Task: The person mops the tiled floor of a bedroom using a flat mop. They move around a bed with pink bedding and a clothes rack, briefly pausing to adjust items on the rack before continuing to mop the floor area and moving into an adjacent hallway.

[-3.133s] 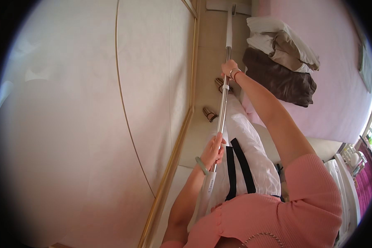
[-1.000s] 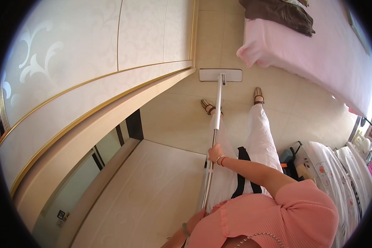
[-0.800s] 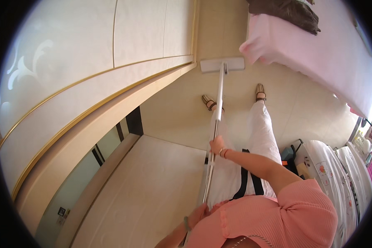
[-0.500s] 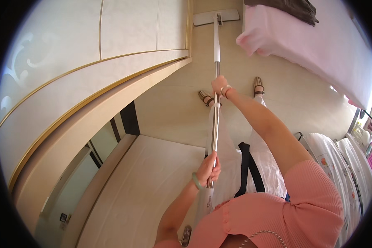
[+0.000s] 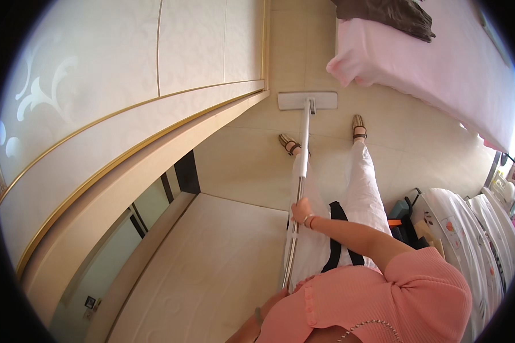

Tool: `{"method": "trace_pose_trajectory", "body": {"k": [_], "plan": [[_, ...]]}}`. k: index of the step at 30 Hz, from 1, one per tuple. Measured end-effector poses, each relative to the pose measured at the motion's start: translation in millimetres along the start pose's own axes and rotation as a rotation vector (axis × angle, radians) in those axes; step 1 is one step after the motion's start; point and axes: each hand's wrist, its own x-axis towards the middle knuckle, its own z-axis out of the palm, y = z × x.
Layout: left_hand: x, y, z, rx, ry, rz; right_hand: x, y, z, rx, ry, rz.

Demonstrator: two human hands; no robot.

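Observation:
A flat mop (image 5: 304,140) runs from near my body out to the floor, with its wide white head lying just ahead of my feet. My right hand (image 5: 301,211) is wrapped round the middle of the metal pole. Close to my waist, my left hand (image 5: 274,300) is closed round the pole's near end, partly hidden by my pink top. The mop head lies flat on the pale floor (image 5: 257,166), between the wardrobe's corner and the pink-covered bed.
A white wardrobe (image 5: 194,51) with gold trim fills the left. At the upper right stands a bed (image 5: 395,51) with dark clothing (image 5: 386,17) on it. A pale mattress (image 5: 212,257) lies at lower left, and white fabric covers (image 5: 452,223) stand at right.
The mop head has come back along the floor toward my feet. Both hands have drawn the pole in toward my body, staying closed on it.

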Motion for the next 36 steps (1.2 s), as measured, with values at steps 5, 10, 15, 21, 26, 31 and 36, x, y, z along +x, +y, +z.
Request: {"method": "trace_pose_trajectory", "body": {"k": [5, 10, 15, 21, 26, 31, 36], "plan": [[-27.9, 9.8, 12.4, -0.048, 0.116, -0.043, -22.1, -48.7, -33.7, 0.616, -0.037, 0.281], [7.1, 90.6, -0.9, -0.249, -0.106, -0.234, 48.5, -35.5, -96.5, 0.775, 0.267, 0.445], [67.1, 188.2, 15.6, -0.138, -0.16, -0.058, 140.9, -9.4, -217.3, 0.136, 0.137, 0.119], [60.2, 184.7, 7.6, -0.093, -0.168, -0.079, 127.3, -18.2, -208.2, 0.742, 0.418, 0.494], [14.7, 87.5, -39.4, -0.219, -0.2, -0.188, 56.2, -58.0, -114.9, -0.217, -0.048, 0.071], [-30.2, 2.7, -54.5, -0.159, -0.014, -0.19, 2.6, -60.5, -0.1, -0.007, -0.001, 0.166], [-54.8, -2.9, -17.8, -0.381, 0.018, -0.292, -43.3, -68.2, -20.2, 0.979, -0.013, 0.384]]}}
